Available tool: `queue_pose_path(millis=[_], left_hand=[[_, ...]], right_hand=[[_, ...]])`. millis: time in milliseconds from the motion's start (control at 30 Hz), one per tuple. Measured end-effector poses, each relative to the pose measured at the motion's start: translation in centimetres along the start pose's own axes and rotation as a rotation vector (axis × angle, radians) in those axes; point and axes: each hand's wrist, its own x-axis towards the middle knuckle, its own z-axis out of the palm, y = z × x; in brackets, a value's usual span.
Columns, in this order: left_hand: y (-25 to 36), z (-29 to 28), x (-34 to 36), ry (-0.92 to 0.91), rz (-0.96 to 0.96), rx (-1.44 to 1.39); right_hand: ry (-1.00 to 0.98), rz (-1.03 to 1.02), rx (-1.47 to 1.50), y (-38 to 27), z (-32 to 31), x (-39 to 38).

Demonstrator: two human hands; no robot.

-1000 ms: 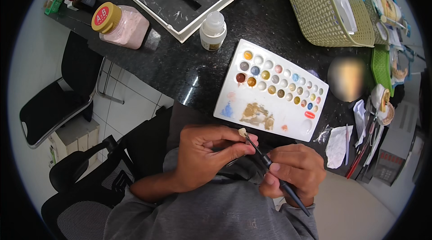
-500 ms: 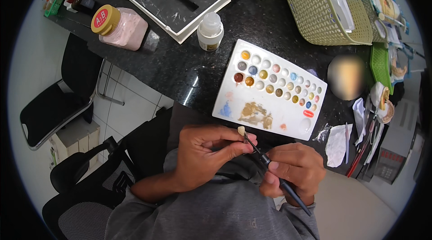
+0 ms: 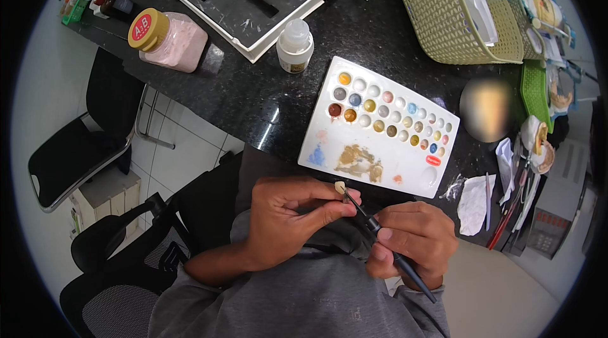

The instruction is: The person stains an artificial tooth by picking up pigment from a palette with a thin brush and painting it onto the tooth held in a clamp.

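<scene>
Between the thumb and index finger of my left hand (image 3: 297, 208) is a small cream-coloured dental crown (image 3: 339, 187), its pale end showing beyond the fingertips. My right hand (image 3: 415, 236) grips a dark-handled fine brush (image 3: 372, 224) like a pen, the thin tip touching or almost touching the crown. Whether they truly touch is too small to tell. Just beyond both hands lies a white paint palette (image 3: 415, 173) with rows of round wells in several colours. Brown, blue and pink smears mark its near flat part.
On the black counter (image 3: 247, 103) stand a white bottle (image 3: 295, 50) and a pink powder jar (image 3: 174, 40) with a yellow lid. A woven basket (image 3: 449, 21) sits far right. Crumpled tissue (image 3: 475, 208), brushes and a blurred round object (image 3: 487, 110) lie right of the palette.
The crown has turned slightly and sits a touch lower at my left fingertips. Both hands keep nearly the same place and grip.
</scene>
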Motion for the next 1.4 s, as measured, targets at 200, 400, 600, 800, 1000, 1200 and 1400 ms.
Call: queue_pose_path(millis=[200, 400, 600, 800, 1000, 1200, 1400], left_hand=[[-0.1, 0.0, 0.0, 0.003, 0.029, 0.003], [0.0, 0.1, -0.1, 0.012, 0.023, 0.003], [0.0, 0.1, 0.0, 0.010, 0.036, 0.002], [-0.2, 0.1, -0.1, 0.017, 0.028, -0.013], [-0.4, -0.2, -0.4, 0.034, 0.085, 0.008], [0.2, -1.5, -0.5, 0.087, 0.165, 0.118], [0.7, -2.7, 0.0, 0.075, 0.256, 0.207]], right_hand=[[-0.011, 0.005, 0.012, -0.1, -0.2, -0.1], [0.003, 0.017, -0.029, 0.0, 0.1, -0.2], [0.025, -0.027, 0.009, -0.1, -0.1, -0.2], [-0.035, -0.022, -0.001, 0.0, -0.4, -0.8], [0.222, 0.228, 0.106, -1.2, -1.0, -0.5], [0.191, 0.476, 0.180, 0.3, -2.4, 4.4], [-0.006, 0.614, 0.095, 3.0, -1.6, 8.4]])
